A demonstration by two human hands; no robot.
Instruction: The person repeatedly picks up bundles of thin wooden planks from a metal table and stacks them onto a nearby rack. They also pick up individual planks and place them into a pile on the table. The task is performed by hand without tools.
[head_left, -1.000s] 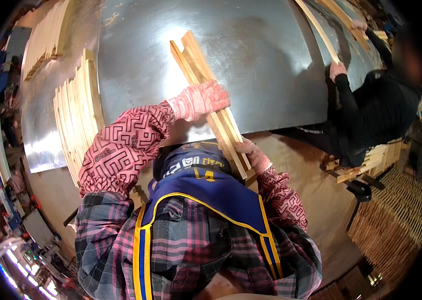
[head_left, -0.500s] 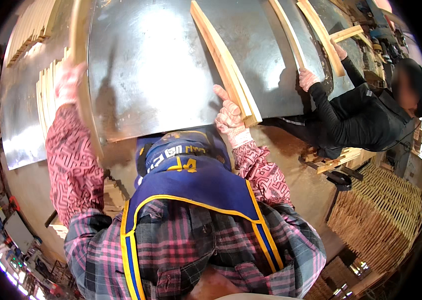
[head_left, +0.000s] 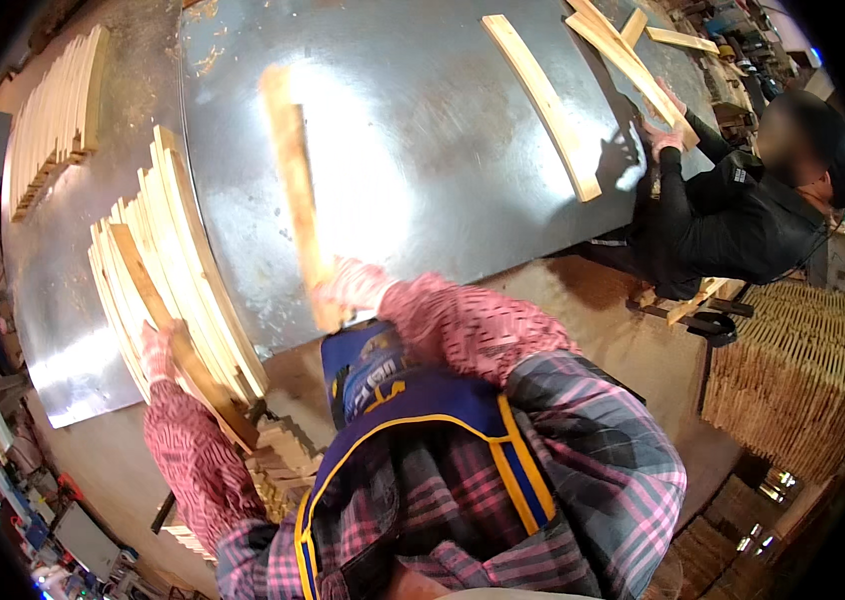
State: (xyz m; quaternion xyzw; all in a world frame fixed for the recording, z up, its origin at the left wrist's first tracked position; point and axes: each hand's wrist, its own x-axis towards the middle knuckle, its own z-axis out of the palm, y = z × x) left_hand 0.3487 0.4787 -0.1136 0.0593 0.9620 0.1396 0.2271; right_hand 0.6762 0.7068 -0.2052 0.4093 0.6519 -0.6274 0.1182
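Note:
My left hand [head_left: 158, 352], in a pale pink patterned glove, grips a brownish wooden strip [head_left: 148, 290] by its near part. That strip slants over a row of paler wooden strips [head_left: 165, 220] lying side by side on the metal table's left part. My right hand [head_left: 351, 285], gloved alike, is closed on the near end of another wooden strip [head_left: 293, 170]. This strip points away from me over the bright middle of the metal table [head_left: 433, 130] and is smeared by motion.
Another row of strips [head_left: 58, 115] lies at the far left. A single strip [head_left: 543, 105] lies to the right on the table. A co-worker in black [head_left: 713, 225] handles strips [head_left: 633, 65] at the right edge. Stacked wood [head_left: 793, 375] stands at the lower right.
My right hand has moved left across my body and now holds a strip. My left hand has come nearer to me, onto the row. The view has shifted; the co-worker now handles other strips.

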